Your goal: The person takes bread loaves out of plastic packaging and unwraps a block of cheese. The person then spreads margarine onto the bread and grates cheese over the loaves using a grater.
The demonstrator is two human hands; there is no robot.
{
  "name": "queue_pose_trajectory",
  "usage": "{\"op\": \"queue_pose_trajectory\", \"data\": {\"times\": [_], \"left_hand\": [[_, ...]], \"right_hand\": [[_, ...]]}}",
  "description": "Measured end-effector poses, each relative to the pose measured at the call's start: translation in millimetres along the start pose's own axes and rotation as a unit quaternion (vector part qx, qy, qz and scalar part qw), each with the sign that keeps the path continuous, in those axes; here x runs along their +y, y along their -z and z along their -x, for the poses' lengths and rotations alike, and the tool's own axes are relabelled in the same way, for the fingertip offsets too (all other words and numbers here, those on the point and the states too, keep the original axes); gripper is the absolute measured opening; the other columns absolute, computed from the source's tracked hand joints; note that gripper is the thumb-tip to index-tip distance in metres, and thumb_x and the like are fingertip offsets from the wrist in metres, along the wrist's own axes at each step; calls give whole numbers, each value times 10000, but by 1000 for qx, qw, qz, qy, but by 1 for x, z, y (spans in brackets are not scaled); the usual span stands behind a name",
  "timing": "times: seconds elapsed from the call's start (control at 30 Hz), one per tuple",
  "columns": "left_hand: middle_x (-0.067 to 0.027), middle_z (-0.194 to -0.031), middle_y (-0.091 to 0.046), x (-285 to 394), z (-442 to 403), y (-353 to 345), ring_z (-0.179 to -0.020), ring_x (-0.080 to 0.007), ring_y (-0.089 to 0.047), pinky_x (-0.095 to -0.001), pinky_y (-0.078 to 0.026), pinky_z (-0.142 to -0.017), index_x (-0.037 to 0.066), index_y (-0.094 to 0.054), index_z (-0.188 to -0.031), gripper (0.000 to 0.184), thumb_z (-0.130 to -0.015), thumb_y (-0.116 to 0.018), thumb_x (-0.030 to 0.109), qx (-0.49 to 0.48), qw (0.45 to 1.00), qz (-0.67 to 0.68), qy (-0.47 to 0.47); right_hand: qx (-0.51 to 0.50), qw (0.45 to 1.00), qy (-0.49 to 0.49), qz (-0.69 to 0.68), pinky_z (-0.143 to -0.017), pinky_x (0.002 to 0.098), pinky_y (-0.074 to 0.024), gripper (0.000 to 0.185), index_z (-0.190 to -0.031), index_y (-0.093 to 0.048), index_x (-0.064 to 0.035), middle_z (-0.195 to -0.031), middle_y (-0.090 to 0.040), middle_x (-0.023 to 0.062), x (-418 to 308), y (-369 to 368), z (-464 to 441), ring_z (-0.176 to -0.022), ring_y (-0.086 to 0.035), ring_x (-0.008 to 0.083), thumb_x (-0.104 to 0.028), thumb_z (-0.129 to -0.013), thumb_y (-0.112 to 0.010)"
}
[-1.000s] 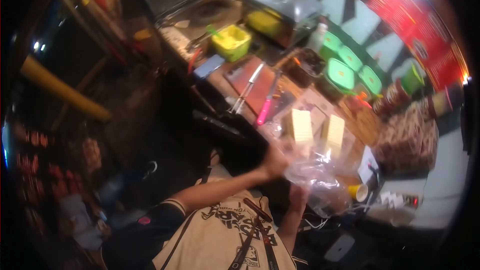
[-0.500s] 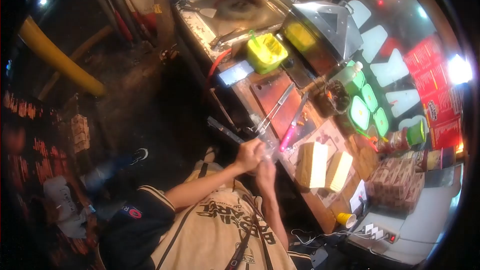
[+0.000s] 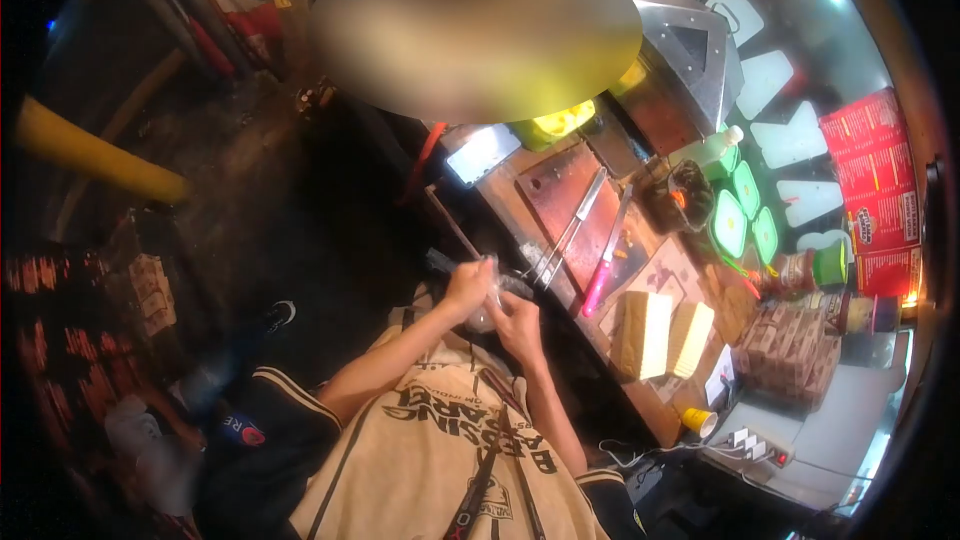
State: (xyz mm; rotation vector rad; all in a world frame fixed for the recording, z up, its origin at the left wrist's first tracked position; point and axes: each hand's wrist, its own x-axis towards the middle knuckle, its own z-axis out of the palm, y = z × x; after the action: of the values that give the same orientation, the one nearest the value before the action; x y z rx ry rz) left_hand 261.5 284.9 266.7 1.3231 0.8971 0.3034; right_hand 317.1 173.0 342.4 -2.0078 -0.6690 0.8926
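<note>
Just in front of my apron, my left hand (image 3: 470,286) and my right hand (image 3: 519,328) are close together, fingers pinched on a thin, crumpled piece of clear plastic (image 3: 481,320). Its exact kind is hard to make out. To the right of the hands, a pink-handled knife (image 3: 601,280) rests along a brown cutting board (image 3: 566,202). Long metal tongs (image 3: 577,218) lie across the same board. Two pale yellow blocks that look like bread, a larger one (image 3: 645,335) and a smaller one (image 3: 688,340), sit on printed paper (image 3: 668,273).
A phone (image 3: 482,153) and a yellow tub (image 3: 556,127) stand farther up the counter. Green-lidded containers (image 3: 730,220), stacked boxes (image 3: 790,360), a yellow cup (image 3: 700,422) and a power strip (image 3: 765,452) line the right side. A blurred oval hides the top.
My hands have moved left, nearer my body, and the right hand has turned so its fingers show on the plastic. The view has shifted slightly.
</note>
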Motion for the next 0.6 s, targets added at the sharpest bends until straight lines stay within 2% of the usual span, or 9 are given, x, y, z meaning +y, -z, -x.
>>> {"op": "queue_pose_trajectory", "data": {"times": [0.07,0.1,0.27,0.33,0.37,0.4,0.47,0.5,0.6], "left_hand": [[-43,-606,-563,9,-5,11,-554,-120,-493,-342,-413,-537,11,-593,-694,405,-948,-505,315,-15,998,60,32],[-23,-607,-549,12,-5,16,-551,-114,-485,-331,-407,-533,24,-593,-696,394,-950,-511,314,-18,996,77,49],[44,-613,-489,-1,-27,25,-543,-81,-439,-279,-380,-517,88,-593,-724,317,-957,-542,296,25,965,215,146],[-9,-736,-578,-17,-37,34,-625,-120,-537,-288,-457,-604,78,-607,-875,279,-966,-522,328,12,955,259,145],[-36,-798,-623,-26,-43,36,-666,-139,-586,-292,-496,-648,73,-613,-951,290,-970,-513,344,6,949,282,143],[-40,-822,-631,-33,-43,30,-693,-150,-599,-298,-503,-659,79,-608,-981,294,-974,-500,352,-18,939,305,159],[-49,-871,-647,-45,-35,9,-746,-173,-624,-308,-516,-681,91,-599,-1039,309,-983,-475,368,-68,915,349,192],[-59,-984,-654,-43,-29,0,-864,-186,-627,-335,-513,-769,93,-582,-1134,396,-993,-413,423,-159,838,454,256],[-76,-1055,-649,13,-27,36,-975,-220,-611,-364,-467,-893,72,-588,-1126,565,-961,-365,564,-289,786,474,273]], "right_hand": [[-18,994,-5,-107,-682,276,-491,262,-1110,-642,54,-864,-706,72,9,-7,-2,-799,-594,82,-107,-913,-578],[-62,994,-23,-90,-789,253,-477,324,-1214,-592,50,-1037,-672,52,13,-5,-4,-910,-597,102,-15,-900,-543],[-93,955,2,-282,-957,295,-422,447,-1287,-522,61,-1190,-615,110,12,-1,-6,-1087,-563,173,6,-845,-560],[-70,943,2,-324,-1017,334,-398,499,-1300,-508,58,-1232,-594,131,11,3,-7,-1150,-553,227,-14,-813,-589],[-35,960,81,-264,-1042,365,-367,510,-1331,-493,12,-1403,-444,155,9,-1,-9,-1274,-453,261,-70,-838,-597],[24,989,81,-118,-1072,424,-336,641,-1387,-437,-32,-1511,-261,172,6,-7,-12,-1352,-338,296,-243,-825,-663],[88,983,159,-34,-1083,463,-302,757,-1422,-397,-69,-1538,-180,176,1,-30,-23,-1380,-275,319,-400,-804,-684],[126,967,211,-66,-1029,431,-372,666,-1363,-466,-43,-1470,-334,206,-11,-39,-31,-1301,-410,315,-343,-815,-698],[185,968,106,-134,-899,371,-472,519,-1262,-546,-7,-1265,-561,218,19,-54,-47,-1094,-595,305,-223,-817,-703]]}}
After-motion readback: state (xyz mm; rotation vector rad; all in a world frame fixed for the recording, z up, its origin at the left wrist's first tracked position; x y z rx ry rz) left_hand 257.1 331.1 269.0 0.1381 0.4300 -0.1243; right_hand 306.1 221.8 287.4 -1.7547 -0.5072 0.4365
